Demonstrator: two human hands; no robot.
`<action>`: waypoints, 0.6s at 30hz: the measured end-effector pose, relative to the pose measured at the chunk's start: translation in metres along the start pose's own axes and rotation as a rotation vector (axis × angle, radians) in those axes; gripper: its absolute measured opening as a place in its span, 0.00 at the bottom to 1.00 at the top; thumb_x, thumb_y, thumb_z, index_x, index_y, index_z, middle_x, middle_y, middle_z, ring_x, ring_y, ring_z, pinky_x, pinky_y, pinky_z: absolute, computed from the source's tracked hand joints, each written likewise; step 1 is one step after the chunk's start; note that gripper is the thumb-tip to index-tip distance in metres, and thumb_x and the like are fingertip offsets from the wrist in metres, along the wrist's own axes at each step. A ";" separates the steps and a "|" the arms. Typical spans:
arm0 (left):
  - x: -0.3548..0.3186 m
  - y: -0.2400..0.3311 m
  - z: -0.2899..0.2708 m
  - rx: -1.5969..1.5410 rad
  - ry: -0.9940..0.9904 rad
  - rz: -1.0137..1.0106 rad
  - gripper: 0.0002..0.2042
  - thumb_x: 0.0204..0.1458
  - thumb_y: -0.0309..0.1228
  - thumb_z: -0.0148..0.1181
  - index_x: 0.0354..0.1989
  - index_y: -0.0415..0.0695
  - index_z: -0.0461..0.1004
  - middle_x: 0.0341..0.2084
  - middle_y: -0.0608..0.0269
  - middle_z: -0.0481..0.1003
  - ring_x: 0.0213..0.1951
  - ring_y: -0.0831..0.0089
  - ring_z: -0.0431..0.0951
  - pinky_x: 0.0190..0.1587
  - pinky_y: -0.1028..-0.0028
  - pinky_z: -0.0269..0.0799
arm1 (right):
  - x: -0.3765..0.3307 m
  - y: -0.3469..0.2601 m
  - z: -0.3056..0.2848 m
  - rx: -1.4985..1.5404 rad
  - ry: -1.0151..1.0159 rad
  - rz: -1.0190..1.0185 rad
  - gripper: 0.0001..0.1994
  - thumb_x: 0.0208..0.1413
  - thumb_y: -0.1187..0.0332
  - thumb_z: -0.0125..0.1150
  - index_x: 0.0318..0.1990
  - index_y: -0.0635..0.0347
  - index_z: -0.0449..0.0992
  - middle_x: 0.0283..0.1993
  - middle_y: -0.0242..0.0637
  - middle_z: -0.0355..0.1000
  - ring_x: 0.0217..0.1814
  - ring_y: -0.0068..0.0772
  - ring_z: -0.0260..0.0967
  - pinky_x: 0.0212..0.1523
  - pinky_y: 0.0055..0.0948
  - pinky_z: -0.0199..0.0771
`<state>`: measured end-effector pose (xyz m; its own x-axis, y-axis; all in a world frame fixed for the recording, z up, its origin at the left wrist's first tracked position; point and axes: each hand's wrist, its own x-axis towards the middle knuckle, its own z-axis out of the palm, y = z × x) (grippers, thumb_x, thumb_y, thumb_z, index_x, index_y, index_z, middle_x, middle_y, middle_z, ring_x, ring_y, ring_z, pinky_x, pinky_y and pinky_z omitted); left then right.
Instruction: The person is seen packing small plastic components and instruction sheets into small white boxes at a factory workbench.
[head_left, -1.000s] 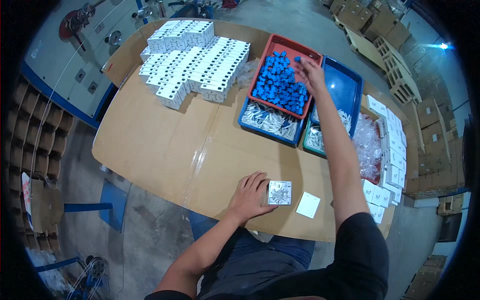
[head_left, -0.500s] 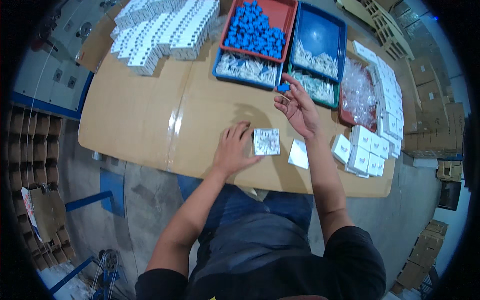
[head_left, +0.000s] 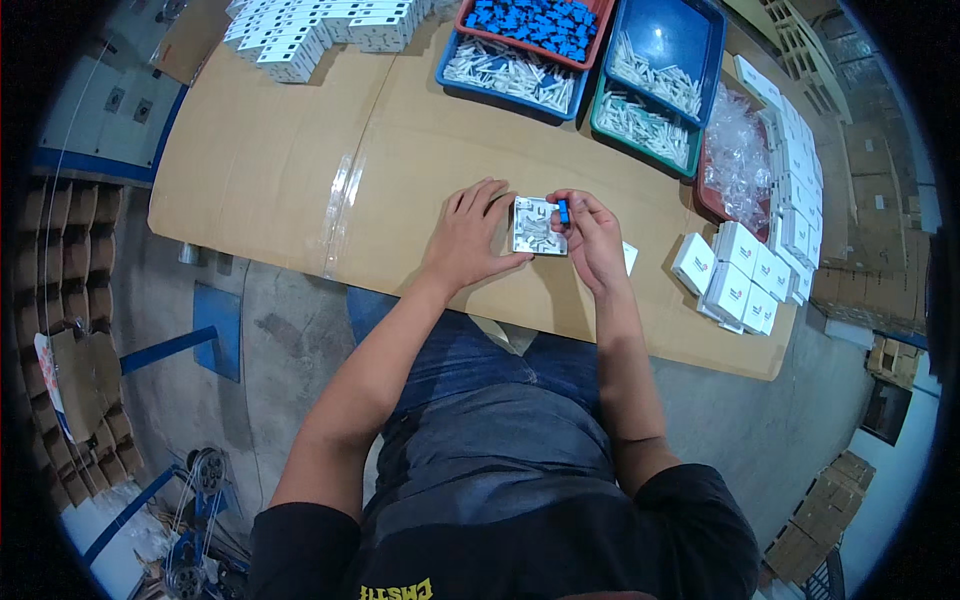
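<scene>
A small square white case (head_left: 538,236) with a grey patterned top sits near the front of the cardboard-covered table. My left hand (head_left: 470,236) holds it from the left, its thumb along the near side and its fingers by the far left corner. Between the fingertips of my right hand (head_left: 594,240) is a small blue plastic piece (head_left: 564,211), held upright at the case's right edge. Details inside the case are too small to make out. Behind my right hand, a flat white square (head_left: 630,257) is partly hidden.
Blue pieces fill a red tray (head_left: 598,38) stacked on a blue tray (head_left: 440,72) of white parts. Further right stand a blue tray (head_left: 640,50), a green tray (head_left: 690,165) and a bin of clear plastic bags (head_left: 735,160). White boxes (head_left: 735,285) line the right; more boxes (head_left: 290,55) stand far left.
My right hand has come down from near the trays to the case, bringing the blue piece. My left hand stays at the case. The whole view has shifted.
</scene>
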<state>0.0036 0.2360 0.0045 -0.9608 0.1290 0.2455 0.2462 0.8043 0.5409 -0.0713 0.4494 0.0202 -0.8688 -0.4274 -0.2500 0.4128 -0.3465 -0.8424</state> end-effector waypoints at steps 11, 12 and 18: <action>0.001 -0.002 0.001 -0.015 0.007 -0.008 0.41 0.45 0.56 0.70 0.65 0.45 0.68 0.66 0.58 0.66 0.71 0.58 0.60 0.71 0.56 0.54 | 0.003 0.001 0.010 -0.652 0.045 -0.206 0.20 0.62 0.77 0.63 0.62 0.65 0.74 0.56 0.42 0.76 0.57 0.35 0.75 0.58 0.34 0.76; 0.000 -0.002 0.001 -0.009 0.019 -0.004 0.41 0.45 0.56 0.70 0.65 0.45 0.68 0.66 0.57 0.66 0.71 0.58 0.60 0.71 0.56 0.54 | 0.002 0.003 0.009 -0.652 0.043 -0.201 0.20 0.62 0.77 0.63 0.62 0.65 0.74 0.56 0.42 0.76 0.57 0.35 0.75 0.58 0.34 0.76; 0.001 -0.003 0.001 -0.023 0.028 -0.001 0.41 0.45 0.57 0.70 0.65 0.44 0.68 0.66 0.57 0.66 0.71 0.58 0.61 0.71 0.56 0.54 | 0.005 0.007 0.020 -1.218 -0.062 -0.535 0.16 0.53 0.75 0.67 0.51 0.59 0.78 0.54 0.41 0.78 0.62 0.48 0.72 0.63 0.42 0.68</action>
<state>0.0021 0.2344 0.0027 -0.9572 0.1117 0.2671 0.2484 0.7905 0.5598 -0.0676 0.4278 0.0229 -0.8191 -0.5218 0.2383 -0.5080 0.4668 -0.7239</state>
